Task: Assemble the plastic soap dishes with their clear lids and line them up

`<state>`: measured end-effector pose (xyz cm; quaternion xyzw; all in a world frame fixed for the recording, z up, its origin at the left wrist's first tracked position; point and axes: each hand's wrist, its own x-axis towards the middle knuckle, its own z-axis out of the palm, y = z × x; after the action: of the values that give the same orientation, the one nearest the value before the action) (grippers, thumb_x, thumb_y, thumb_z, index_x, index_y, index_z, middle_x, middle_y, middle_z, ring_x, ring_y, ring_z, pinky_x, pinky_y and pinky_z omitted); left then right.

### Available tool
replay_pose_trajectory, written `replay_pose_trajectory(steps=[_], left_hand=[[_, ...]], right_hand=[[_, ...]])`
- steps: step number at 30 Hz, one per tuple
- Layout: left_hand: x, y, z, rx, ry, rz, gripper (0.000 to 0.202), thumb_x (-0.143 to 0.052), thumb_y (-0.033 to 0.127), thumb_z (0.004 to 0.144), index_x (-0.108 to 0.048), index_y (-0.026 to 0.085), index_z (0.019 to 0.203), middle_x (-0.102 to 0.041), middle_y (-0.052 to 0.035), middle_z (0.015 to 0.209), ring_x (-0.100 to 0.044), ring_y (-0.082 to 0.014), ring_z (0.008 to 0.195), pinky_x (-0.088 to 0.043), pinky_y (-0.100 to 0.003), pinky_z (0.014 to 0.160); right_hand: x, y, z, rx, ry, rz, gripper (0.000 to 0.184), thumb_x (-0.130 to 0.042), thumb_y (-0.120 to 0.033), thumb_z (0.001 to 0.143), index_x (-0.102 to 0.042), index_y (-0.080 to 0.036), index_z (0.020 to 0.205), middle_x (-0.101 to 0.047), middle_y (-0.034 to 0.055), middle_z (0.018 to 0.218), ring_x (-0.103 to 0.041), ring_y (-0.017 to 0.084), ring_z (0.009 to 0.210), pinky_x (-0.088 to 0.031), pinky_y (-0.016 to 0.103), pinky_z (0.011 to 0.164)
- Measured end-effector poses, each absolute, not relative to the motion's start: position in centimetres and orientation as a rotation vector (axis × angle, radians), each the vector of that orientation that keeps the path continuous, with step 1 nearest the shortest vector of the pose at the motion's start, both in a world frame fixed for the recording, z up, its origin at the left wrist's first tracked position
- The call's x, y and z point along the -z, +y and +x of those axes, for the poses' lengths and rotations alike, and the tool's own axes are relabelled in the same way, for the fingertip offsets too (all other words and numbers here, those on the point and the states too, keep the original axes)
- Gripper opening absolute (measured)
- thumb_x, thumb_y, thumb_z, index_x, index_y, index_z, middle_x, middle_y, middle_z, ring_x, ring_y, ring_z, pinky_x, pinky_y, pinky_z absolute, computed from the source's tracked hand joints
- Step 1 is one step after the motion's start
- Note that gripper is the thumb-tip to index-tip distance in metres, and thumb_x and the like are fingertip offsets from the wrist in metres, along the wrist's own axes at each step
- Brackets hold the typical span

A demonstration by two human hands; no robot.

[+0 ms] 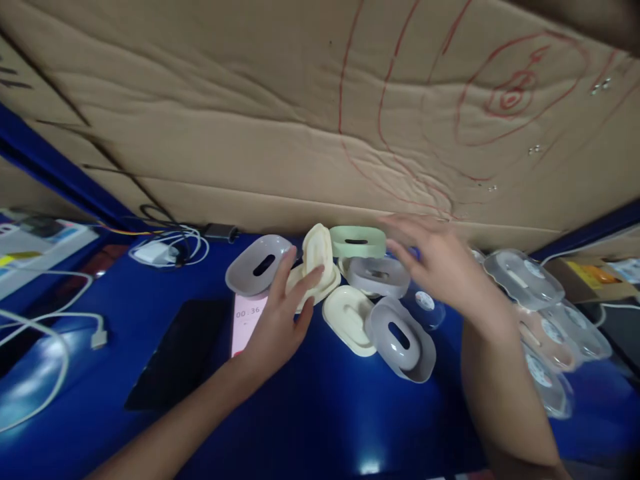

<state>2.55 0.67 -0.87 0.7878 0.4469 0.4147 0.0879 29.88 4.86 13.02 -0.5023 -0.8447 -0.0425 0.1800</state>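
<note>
A glossy blue table runs under a creased cardboard wall scrawled with red lines. White cables lie at 10 o'clock and clear lids at 3 o'clock. The left hand is spread loose, its fingertips against a cream tray that stands on edge at the table's centre. The right hand, flat and holding nothing, hovers at 2 o'clock beside a grey tray. It is blurred and hides what lies beneath. A pink phone is partly covered.
</note>
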Motion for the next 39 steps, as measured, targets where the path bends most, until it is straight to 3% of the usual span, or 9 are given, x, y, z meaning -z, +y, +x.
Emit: replay_pose_trajectory(steps=[7,10,13,17,24,27,31,35,39], left_hand=[[-0.4,-1.0,3.3,-1.044,1.12,2.765,0.053,-0.059,0.003,0.1,-0.055,0.022,0.15,-0.051,-0.021,0.16,-0.051,-0.0396,0.15,-0.049,-0.063,0.119],[-0.7,-2.0,3.9,-1.021,0.989,2.823,0.047,-0.06,0.002,0.099,-0.06,0.019,0.143,-0.058,-0.0203,0.152,-0.059,-0.0371,0.141,-0.053,-0.06,0.115],[-1.1,-3.1,4.7,-0.999,0.83,2.864,0.04,-0.059,0.001,0.098,-0.066,0.016,0.134,-0.064,-0.0195,0.144,-0.064,-0.0353,0.132,-0.058,-0.056,0.109],[-1.1,-4.4,5.9,-0.959,0.687,2.859,0.036,-0.059,0.001,0.098,-0.071,0.016,0.128,-0.069,-0.0181,0.138,-0.07,-0.0329,0.122,-0.061,-0.05,0.101],[-0.3,-8.1,8.2,-0.844,0.604,2.102,0.039,-0.062,0.019,0.103,-0.064,0.027,0.142,-0.072,-0.0091,0.132,-0.073,-0.0227,0.118,-0.063,-0.039,0.101],[0.2,-8.9,9.0,-0.789,0.565,1.61,0.076,-0.082,0.028,0.092,-0.047,0.036,0.159,-0.059,-0.0118,0.154,-0.069,-0.0266,0.127,-0.063,-0.042,0.099],[0.3,-8.2,8.7,-0.855,0.441,1.239,0.122,-0.1,0.037,0.073,-0.024,0.049,0.167,-0.023,-0.0107,0.18,-0.046,-0.0373,0.155,-0.048,-0.055,0.12],[-0.7,-6.9,7.5,-0.979,0.597,1.222,0.105,-0.099,0.048,0.072,-0.041,0.035,0.159,-0.047,-0.0127,0.165,-0.051,-0.0389,0.149,-0.048,-0.053,0.12],[-1.4,-6.0,6.5,-1.093,0.799,1.237,0.095,-0.089,0.063,0.08,-0.042,0.033,0.157,-0.058,-0.0116,0.154,-0.063,-0.0347,0.135,-0.057,-0.049,0.11]], right_hand=[[-12.4,-5.5,41.1,0.286,-2.192,-1.925,0.047,-0.045,-0.053,0.108,-0.059,-0.038,0.151,-0.069,0.0089,0.146,-0.068,0.041,0.132,-0.054,0.066,0.108],[-7.2,-12.3,45.5,0.31,-2.087,-2.117,0.065,-0.05,-0.064,0.103,-0.039,-0.046,0.164,-0.052,0.0102,0.164,-0.052,0.047,0.149,-0.049,0.073,0.112],[-1.5,-17.2,48.2,0.404,-1.886,-2.347,0.086,-0.048,-0.074,0.098,-0.025,-0.036,0.171,-0.033,0.0191,0.175,-0.035,0.054,0.157,-0.039,0.082,0.115],[1.7,-19.2,49.1,0.273,-1.846,-2.346,0.075,-0.052,-0.071,0.098,-0.039,-0.038,0.164,-0.047,0.0165,0.165,-0.034,0.052,0.158,-0.029,0.085,0.119],[-1.4,-17.5,46.6,-0.032,-1.818,-1.831,0.06,-0.075,-0.058,0.093,-0.063,-0.032,0.146,-0.053,0.0126,0.141,-0.058,0.038,0.137,-0.048,0.063,0.117],[-2.5,-17.4,43.1,-0.052,-1.795,-1.706,0.064,-0.076,-0.051,0.095,-0.056,-0.036,0.154,-0.051,0.0116,0.146,-0.054,0.038,0.141,-0.046,0.061,0.119],[-3.5,-15.7,36.7,-0.384,-2.078,-1.339,0.072,-0.077,-0.059,0.094,-0.053,-0.038,0.159,-0.045,0.0115,0.155,-0.051,0.037,0.145,-0.052,0.05,0.116],[-5.0,-10.0,33.4,-0.648,-2.078,-0.979,0.06,-0.069,-0.062,0.099,-0.06,-0.037,0.153,-0.053,0.0108,0.153,-0.054,0.033,0.144,-0.051,0.05,0.117],[-7.1,-2.6,33.3,-0.478,-2.02,-0.974,0.046,-0.073,-0.052,0.099,-0.067,-0.034,0.141,-0.06,0.0095,0.148,-0.057,0.03,0.142,-0.047,0.053,0.121]])
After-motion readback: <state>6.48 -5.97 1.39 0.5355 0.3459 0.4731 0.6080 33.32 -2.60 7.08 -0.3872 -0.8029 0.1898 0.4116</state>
